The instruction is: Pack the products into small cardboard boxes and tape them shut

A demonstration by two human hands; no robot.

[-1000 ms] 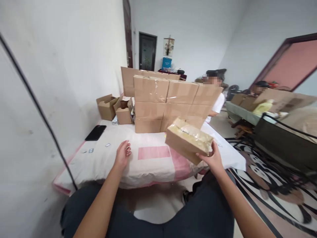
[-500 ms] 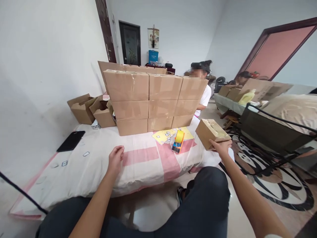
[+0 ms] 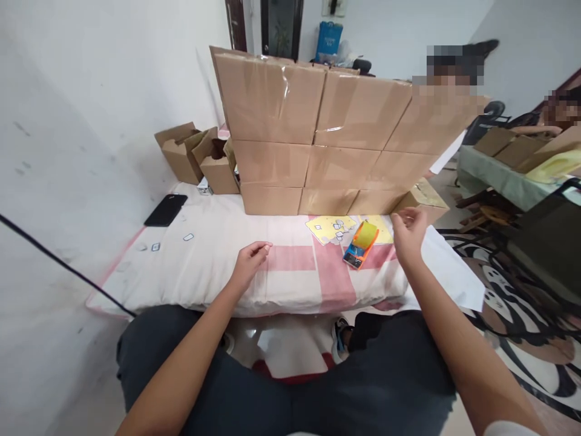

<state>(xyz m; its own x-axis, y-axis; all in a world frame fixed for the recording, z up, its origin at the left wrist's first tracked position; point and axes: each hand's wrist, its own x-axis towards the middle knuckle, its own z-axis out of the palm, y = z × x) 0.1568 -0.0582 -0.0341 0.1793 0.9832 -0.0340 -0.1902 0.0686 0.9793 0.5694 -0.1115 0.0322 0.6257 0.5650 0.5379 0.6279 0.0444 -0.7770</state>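
A small cardboard box (image 3: 429, 197) sits at the right end of the stacked boxes (image 3: 313, 163), beside the bottom row and partly hidden behind the right hand (image 3: 410, 233). That hand's fingers are curled; whether they touch the box, I cannot tell. Left of it, a tape dispenser (image 3: 362, 245) lies on the patterned cloth (image 3: 213, 266). The left hand (image 3: 251, 261) is over the cloth, its fingers bent and together. Farther left lies a black phone (image 3: 166, 210), near two open boxes.

head camera — facing forward, tilted down, above lap (image 3: 290, 404)
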